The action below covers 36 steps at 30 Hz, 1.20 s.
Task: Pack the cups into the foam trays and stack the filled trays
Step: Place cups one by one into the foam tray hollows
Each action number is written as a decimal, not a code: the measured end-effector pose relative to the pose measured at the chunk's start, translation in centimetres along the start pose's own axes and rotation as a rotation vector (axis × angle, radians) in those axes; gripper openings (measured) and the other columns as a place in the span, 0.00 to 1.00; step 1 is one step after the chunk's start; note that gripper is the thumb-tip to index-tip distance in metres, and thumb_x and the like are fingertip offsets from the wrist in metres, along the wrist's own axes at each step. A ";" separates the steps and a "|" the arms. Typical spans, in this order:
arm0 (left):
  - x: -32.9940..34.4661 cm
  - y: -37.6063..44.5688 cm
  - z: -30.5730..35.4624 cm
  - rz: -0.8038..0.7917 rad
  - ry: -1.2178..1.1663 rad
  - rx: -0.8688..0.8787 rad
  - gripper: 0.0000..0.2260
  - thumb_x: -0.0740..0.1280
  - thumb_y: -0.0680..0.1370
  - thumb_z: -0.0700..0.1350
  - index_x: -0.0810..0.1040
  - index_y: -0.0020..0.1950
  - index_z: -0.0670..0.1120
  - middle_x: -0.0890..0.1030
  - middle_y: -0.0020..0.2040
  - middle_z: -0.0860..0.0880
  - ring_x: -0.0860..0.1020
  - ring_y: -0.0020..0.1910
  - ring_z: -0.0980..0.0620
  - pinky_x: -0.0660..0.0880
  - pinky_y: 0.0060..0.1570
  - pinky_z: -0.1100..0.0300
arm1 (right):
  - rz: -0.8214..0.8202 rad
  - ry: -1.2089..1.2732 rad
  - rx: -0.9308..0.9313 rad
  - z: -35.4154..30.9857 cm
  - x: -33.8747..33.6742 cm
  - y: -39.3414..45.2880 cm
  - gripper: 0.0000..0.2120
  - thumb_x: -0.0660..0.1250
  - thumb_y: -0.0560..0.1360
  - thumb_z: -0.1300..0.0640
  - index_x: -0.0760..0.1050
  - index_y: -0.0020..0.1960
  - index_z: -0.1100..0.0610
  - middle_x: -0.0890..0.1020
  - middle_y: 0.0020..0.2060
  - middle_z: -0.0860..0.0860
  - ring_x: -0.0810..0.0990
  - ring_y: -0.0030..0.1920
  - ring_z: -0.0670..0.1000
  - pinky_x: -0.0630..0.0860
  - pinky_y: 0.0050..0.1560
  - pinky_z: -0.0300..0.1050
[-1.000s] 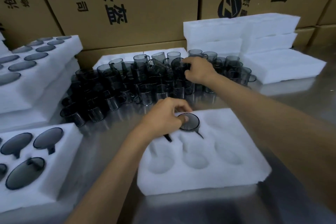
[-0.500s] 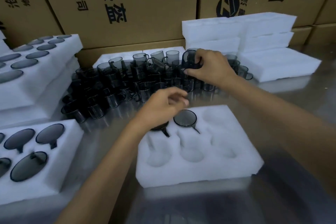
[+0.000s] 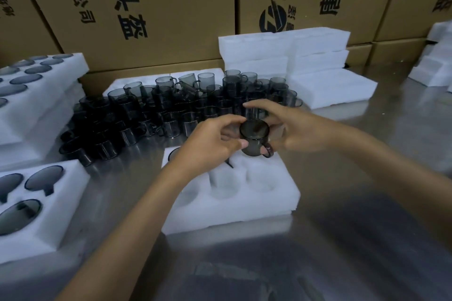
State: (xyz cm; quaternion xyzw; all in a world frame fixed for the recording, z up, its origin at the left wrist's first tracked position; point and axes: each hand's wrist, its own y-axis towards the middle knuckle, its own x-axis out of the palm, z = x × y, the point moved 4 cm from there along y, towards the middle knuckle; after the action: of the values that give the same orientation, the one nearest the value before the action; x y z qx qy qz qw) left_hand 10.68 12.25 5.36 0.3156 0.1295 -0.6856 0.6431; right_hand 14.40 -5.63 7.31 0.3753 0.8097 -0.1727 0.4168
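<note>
A smoky grey see-through cup (image 3: pixel 254 138) hangs above the far row of the foam tray (image 3: pixel 244 200), tilted with its mouth toward the camera and its handle lower right. The left hand (image 3: pixel 210 146) and right hand (image 3: pixel 293 129) hold it, fingers closed on its sides. Behind it, loose cups (image 3: pixel 171 105) crowd the tabletop (image 3: pixel 342 203). Cardboard boxes (image 3: pixel 151 7) bear "头盔".

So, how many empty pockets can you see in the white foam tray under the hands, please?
3, all in the tray's near row: left, middle, right. Far-row pockets may be hidden behind the left hand, right hand and smoky glass cup.
</note>
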 end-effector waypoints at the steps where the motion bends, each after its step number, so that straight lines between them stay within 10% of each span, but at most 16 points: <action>1: 0.2 -0.1 -0.1 0.007 0.013 -0.008 0.21 0.73 0.76 0.43 0.77 0.68 0.51 0.83 0.54 0.50 0.82 0.53 0.56 0.77 0.61 0.56 | -0.015 0.056 0.015 0.5 0.3 -0.1 0.39 0.75 0.72 0.57 0.60 0.76 0.42 0.80 0.62 0.45 0.80 0.60 0.47 0.75 0.57 0.42; 10: 0.0 -0.3 -1.2 -0.002 -0.035 -0.040 0.21 0.75 0.74 0.43 0.78 0.67 0.49 0.84 0.51 0.49 0.83 0.52 0.55 0.77 0.61 0.56 | 0.093 0.030 0.000 2.5 2.9 -0.6 0.33 0.70 0.78 0.56 0.60 0.77 0.40 0.70 0.71 0.36 0.66 0.69 0.35 0.62 0.57 0.19; 16: 0.6 -0.4 -1.4 0.054 0.079 -0.031 0.19 0.70 0.76 0.55 0.80 0.65 0.52 0.83 0.53 0.58 0.79 0.51 0.65 0.76 0.56 0.63 | -0.134 0.315 0.122 3.9 3.8 0.7 0.31 0.59 0.80 0.63 0.53 0.78 0.47 0.61 0.77 0.43 0.60 0.76 0.43 0.56 0.76 0.45; 21: 0.9 -0.1 -1.8 0.065 0.065 -0.095 0.17 0.72 0.75 0.55 0.81 0.63 0.52 0.83 0.54 0.58 0.79 0.57 0.59 0.75 0.60 0.58 | 0.011 0.345 0.100 4.0 4.2 -0.2 0.23 0.60 0.82 0.45 0.62 0.75 0.37 0.65 0.73 0.35 0.62 0.72 0.37 0.60 0.67 0.34; 25: 0.8 -0.2 -2.1 0.068 0.089 -0.105 0.16 0.73 0.74 0.56 0.82 0.60 0.55 0.83 0.51 0.60 0.78 0.55 0.61 0.72 0.49 0.67 | 0.013 0.307 0.066 3.7 4.2 0.0 0.23 0.60 0.82 0.49 0.61 0.76 0.40 0.66 0.74 0.40 0.64 0.73 0.41 0.61 0.73 0.42; 36: 1.6 -0.3 -2.1 0.039 0.246 -0.031 0.17 0.76 0.72 0.53 0.83 0.58 0.47 0.79 0.56 0.56 0.75 0.60 0.53 0.71 0.62 0.57 | -0.027 0.120 0.097 4.3 4.5 0.1 0.24 0.63 0.81 0.49 0.62 0.74 0.37 0.56 0.79 0.42 0.49 0.79 0.44 0.55 0.77 0.57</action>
State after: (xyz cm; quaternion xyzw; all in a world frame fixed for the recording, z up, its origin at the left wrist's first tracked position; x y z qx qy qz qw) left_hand 11.01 12.27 2.74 0.3899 0.2116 -0.6270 0.6404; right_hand 15.14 -5.96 1.15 0.3936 0.8291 -0.1946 0.3463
